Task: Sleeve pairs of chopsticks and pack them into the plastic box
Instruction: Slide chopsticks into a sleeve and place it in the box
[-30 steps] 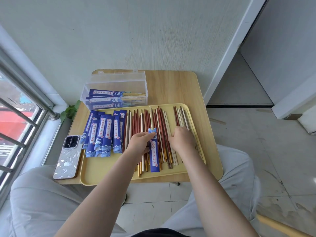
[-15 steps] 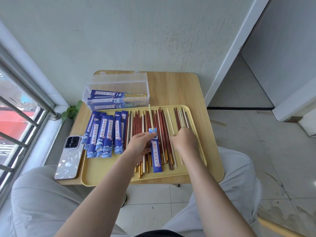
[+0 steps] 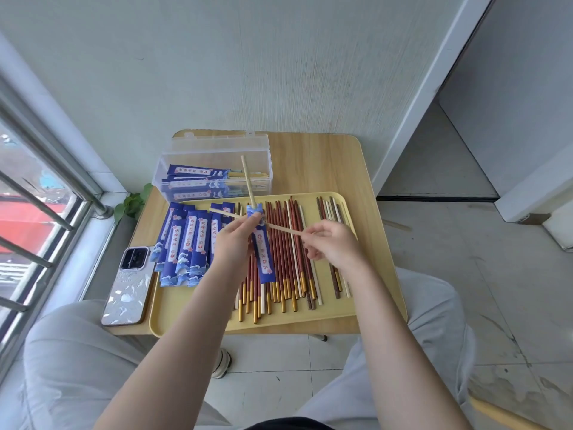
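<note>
Two hands grip: left hand [image 3: 233, 243] holds upright sleeve [image 3: 263, 249]; right hand [image 3: 330, 243] pinches crosswise chopstick [image 3: 279, 227].

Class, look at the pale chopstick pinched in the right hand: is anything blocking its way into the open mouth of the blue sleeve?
Nothing visible blocks it. The pale wooden chopstick in the right hand lies crosswise behind the blue paper sleeve held by the left hand; one chopstick already occupies the mouth.

Box [image 3: 214, 169] open-topped, reachable from above; upright chopstick [image 3: 248, 181] crosses its front; right tabletop [image 3: 325, 162] bare.
</note>
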A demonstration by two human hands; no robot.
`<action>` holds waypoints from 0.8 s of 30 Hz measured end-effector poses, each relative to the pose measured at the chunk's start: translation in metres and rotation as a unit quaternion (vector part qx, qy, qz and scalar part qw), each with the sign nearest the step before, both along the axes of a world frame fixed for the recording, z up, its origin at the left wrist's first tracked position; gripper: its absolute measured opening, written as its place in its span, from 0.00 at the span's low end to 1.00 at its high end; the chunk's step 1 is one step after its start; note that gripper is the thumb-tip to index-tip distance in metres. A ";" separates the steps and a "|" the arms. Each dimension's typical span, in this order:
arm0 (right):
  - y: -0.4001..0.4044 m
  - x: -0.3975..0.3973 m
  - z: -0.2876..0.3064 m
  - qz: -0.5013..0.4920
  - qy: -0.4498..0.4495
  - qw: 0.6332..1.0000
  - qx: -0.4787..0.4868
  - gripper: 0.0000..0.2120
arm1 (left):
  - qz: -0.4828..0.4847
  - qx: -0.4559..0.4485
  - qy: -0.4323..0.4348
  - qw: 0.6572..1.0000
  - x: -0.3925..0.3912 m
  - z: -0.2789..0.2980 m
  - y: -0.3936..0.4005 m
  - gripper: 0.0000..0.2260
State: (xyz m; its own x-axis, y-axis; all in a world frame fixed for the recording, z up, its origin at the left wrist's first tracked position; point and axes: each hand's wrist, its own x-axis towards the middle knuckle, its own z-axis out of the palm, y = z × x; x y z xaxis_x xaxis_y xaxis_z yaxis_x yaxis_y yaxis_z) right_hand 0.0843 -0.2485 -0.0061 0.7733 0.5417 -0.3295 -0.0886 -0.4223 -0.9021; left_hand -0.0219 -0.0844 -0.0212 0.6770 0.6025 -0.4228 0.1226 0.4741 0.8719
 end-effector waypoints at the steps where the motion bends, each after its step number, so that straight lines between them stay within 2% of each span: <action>1: -0.001 0.001 -0.001 -0.061 0.050 0.995 0.056 0.05 | 0.011 -0.016 -0.006 1.000 -0.001 0.000 0.001 0.11; 2: -0.001 0.000 -0.001 -0.122 0.118 0.976 0.133 0.05 | 0.015 -0.030 -0.013 0.999 -0.002 0.002 0.001 0.11; 4: 0.004 -0.005 -0.001 -0.194 0.244 0.910 0.274 0.06 | 0.007 -0.044 -0.024 0.999 -0.001 0.003 0.000 0.14; 5: 0.008 -0.009 -0.001 -0.206 0.280 0.887 0.305 0.06 | -0.003 -0.043 -0.027 0.999 0.000 0.002 -0.001 0.15; 7: 0.020 -0.019 -0.002 -0.205 0.305 0.876 0.313 0.07 | -0.025 -0.044 -0.032 0.998 0.001 0.004 -0.007 0.16; 10: 0.036 -0.029 -0.001 -0.218 0.278 0.893 0.279 0.07 | -0.057 -0.031 -0.027 0.998 0.003 0.007 -0.012 0.15; 15: 0.037 -0.010 0.010 -0.331 0.156 0.892 0.266 0.08 | -0.106 0.030 0.062 0.992 -0.002 0.007 -0.001 0.10; 19: 0.032 0.012 0.021 -0.364 0.053 0.900 0.233 0.10 | -0.162 0.085 0.109 0.977 -0.004 0.007 0.005 0.05; 24: 0.035 0.021 0.029 -0.358 0.027 0.902 0.238 0.11 | -0.267 0.154 0.128 0.943 -0.005 0.010 0.004 0.05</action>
